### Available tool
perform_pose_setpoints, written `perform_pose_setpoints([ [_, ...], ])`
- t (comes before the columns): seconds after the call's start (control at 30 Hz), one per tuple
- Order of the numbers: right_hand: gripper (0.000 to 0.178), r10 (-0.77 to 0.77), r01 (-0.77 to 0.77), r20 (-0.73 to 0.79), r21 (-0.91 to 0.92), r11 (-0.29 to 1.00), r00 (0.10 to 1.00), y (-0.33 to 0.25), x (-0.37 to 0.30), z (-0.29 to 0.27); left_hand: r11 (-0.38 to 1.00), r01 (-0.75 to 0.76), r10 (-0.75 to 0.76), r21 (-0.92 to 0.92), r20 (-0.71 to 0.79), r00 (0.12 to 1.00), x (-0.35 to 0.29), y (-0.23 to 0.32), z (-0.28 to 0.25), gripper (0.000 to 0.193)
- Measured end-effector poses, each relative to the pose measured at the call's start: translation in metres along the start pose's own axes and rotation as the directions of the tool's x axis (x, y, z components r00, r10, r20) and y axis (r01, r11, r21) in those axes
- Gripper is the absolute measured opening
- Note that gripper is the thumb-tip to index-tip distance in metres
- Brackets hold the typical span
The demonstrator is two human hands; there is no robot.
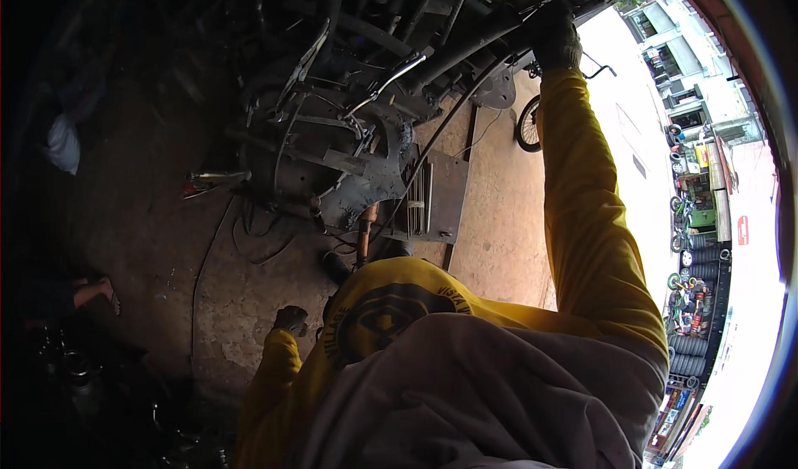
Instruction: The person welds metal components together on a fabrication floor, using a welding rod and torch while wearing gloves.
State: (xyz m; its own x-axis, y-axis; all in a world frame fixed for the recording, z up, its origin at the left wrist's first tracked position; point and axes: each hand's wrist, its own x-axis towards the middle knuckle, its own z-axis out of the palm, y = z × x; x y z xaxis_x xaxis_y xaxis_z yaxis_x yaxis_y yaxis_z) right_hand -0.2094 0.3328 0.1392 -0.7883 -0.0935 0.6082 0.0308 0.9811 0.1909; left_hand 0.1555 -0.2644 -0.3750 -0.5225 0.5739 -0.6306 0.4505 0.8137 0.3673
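Note:
My right arm, in a yellow sleeve, stretches up to the far right. Its dark-gloved right hand (557,43) is against a dark metal frame (573,7) overhead; shadow hides how the fingers sit on it. My left hand (291,320), in a dark glove, hangs low above the floor with its fingers curled in, and no object shows in it. Ahead of me stands a heap of dark metal parts (341,170) with bent bars and a rough-edged plate. A thick dark pipe (465,49) slants from it toward my right hand. A black cable (449,116) runs down across the heap.
Beside the heap is a flat dark metal plate (449,199) with thin rods (420,199) on it. Thin cables (199,278) trail over the brown floor. A bare foot (98,293) shows at left. A spoked wheel (529,125) stands by the bright street, where stacked tyres (702,290) line the far side.

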Motion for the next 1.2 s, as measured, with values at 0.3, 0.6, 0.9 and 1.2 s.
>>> perform_pose_setpoints([
  [0.3,0.037,0.044,-0.077,0.078,0.48,0.874,0.996,0.004,-0.022,0.045,1.0,0.004,-0.003,-0.017,0.042,0.999,-0.014,0.005,0.016,0.035],
  [0.6,0.049,0.26,-0.537,0.544,0.837,-0.104,0.798,0.021,-0.033,0.08,0.998,0.05,-0.052,0.027,0.078,0.996,-0.023,0.032,-0.001,0.041],
  [0.9,0.03,0.0,-0.653,0.714,0.641,-0.402,0.701,0.018,-0.214,0.135,0.987,0.116,-0.125,0.115,0.071,0.99,-0.031,0.111,-0.025,0.031],
  [1.2,0.04,-0.057,-0.965,0.982,-0.162,0.207,-0.178,-0.049,-0.609,0.05,0.881,0.4,-0.374,-0.253,0.147,0.916,-0.087,0.169,0.011,0.034],
])
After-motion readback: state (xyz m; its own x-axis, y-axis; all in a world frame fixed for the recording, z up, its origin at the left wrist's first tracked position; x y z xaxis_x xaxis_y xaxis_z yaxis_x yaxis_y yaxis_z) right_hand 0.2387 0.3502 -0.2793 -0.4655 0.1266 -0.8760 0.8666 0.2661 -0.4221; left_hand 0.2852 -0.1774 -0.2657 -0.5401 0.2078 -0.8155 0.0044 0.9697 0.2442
